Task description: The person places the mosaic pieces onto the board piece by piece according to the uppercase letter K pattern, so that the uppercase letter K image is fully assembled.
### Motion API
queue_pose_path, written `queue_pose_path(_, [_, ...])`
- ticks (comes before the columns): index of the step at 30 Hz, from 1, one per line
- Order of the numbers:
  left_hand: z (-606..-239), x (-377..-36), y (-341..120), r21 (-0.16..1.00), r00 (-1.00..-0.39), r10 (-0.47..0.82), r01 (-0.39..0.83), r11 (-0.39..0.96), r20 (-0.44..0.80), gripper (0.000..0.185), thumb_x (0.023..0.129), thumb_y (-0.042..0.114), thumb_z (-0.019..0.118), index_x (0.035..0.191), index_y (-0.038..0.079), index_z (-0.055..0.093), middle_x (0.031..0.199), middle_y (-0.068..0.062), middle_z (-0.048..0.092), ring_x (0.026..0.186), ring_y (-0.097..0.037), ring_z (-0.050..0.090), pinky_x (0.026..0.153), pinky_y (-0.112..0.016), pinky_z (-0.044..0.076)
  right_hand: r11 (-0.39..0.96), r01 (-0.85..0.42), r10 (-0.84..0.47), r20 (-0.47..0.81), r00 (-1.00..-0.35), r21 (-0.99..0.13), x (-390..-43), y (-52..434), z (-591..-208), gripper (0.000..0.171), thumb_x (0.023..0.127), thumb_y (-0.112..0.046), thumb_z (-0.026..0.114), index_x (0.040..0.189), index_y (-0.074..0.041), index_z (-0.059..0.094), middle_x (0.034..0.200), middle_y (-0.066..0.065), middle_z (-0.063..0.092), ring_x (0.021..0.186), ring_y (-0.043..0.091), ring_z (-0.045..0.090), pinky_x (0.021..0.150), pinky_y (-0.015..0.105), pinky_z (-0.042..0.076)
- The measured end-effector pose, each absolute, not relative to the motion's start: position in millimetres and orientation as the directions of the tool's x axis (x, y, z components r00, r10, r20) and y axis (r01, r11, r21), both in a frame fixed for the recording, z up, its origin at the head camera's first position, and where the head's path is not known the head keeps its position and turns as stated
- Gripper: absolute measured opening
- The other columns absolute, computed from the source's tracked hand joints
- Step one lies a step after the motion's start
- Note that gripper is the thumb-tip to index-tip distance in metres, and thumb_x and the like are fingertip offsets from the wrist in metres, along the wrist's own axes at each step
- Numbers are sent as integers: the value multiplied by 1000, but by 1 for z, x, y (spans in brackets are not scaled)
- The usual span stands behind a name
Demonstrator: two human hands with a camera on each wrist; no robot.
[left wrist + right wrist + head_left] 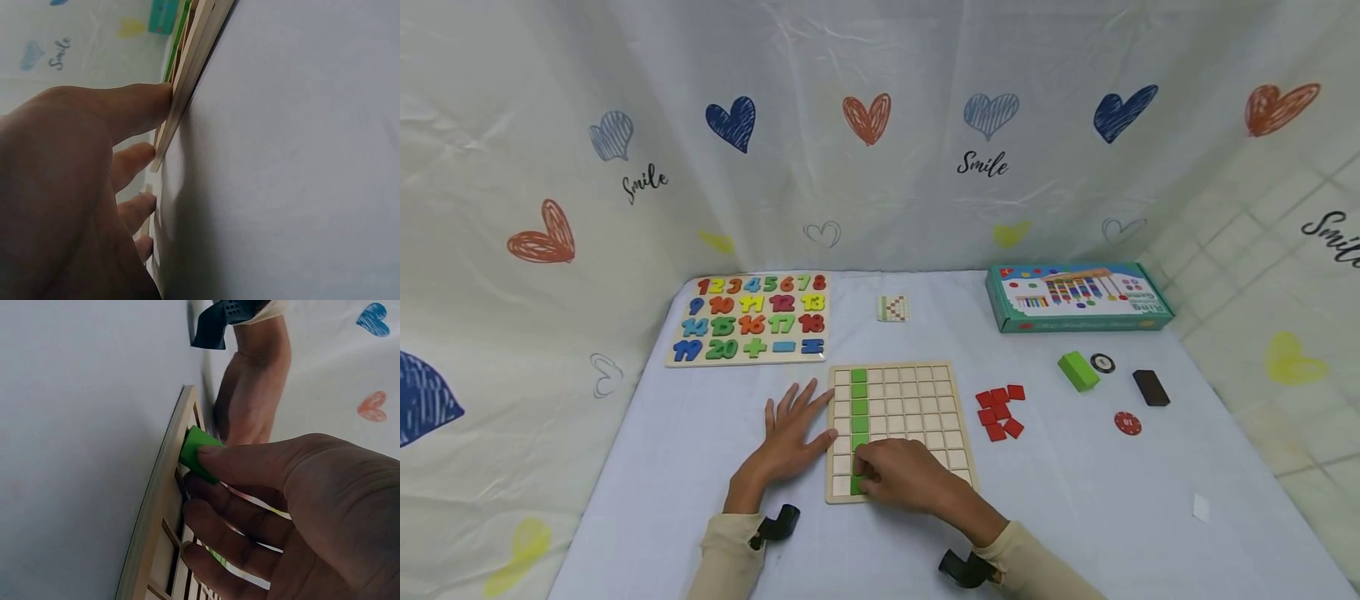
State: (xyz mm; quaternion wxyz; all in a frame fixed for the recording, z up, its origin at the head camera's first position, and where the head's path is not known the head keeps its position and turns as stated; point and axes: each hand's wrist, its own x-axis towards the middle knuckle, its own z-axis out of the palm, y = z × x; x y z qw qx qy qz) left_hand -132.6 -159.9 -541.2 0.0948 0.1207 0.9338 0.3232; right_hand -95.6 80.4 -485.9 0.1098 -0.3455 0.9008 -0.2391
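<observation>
A wooden grid board (913,364) lies on the white cloth, with green square tiles (859,407) filling much of its second column from the left. Between thumb and forefinger, my right hand (898,473) pinches a green tile (199,452) at the near end of that column. In the right wrist view the tile is tilted, its lower edge at the board. My left hand (790,442) lies spread at the board's left side, thumb and fingertips (159,103) touching its edge. The right hand hides part of the near rows.
Several red tiles (1000,414) lie right of the board. Farther right are a green block (1078,371), a black disc (1102,362), a red disc (1127,423) and a dark block (1151,387). Behind stand a number puzzle (748,318), a small patterned card (892,308) and a teal box (1078,325).
</observation>
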Motion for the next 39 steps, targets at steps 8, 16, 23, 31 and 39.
queue_pose_path(8, [-541,-133,-158,614,-949,289,154,774,-125,72,103,40,67,167,25,37,179,-10,15,165,-40,-1,123,-71,-13,664,-569,-665,-36,-746,-485,-94,83,-485,10,89,-14,83,87,-21,76,77,-18,64,69,-2,50,60,20,44])
queue_pose_path(16, [-543,-134,-161,613,-946,297,158,774,-131,73,104,41,66,168,26,35,179,-9,13,165,-39,-3,123,-71,-13,640,-626,-695,12,-719,-445,-96,83,-486,9,88,-13,85,86,-21,79,80,-15,67,70,-5,52,60,17,45])
queue_pose_path(23, [-543,-135,-161,608,-943,300,154,779,-145,73,104,43,65,168,27,33,179,-8,12,165,-38,-4,123,-71,-15,645,-619,-689,11,-725,-448,-99,82,-487,12,86,-15,87,82,-21,78,77,-16,64,69,-4,50,60,16,44])
queue_pose_path(31, [-543,-135,-160,609,-944,302,160,777,-137,73,104,42,66,168,26,34,179,-8,12,165,-38,-4,123,-71,-14,649,-635,-680,54,-731,-419,-97,84,-489,14,87,-11,85,77,-19,80,73,-15,63,70,-1,49,62,16,44])
queue_pose_path(39, [-542,-136,-161,615,-945,301,162,772,-129,73,104,41,66,168,26,34,179,-9,13,165,-39,-4,123,-71,-14,657,-577,-645,35,-763,-485,-99,97,-486,1,93,-21,81,92,-21,82,78,-18,64,70,-3,53,62,18,46])
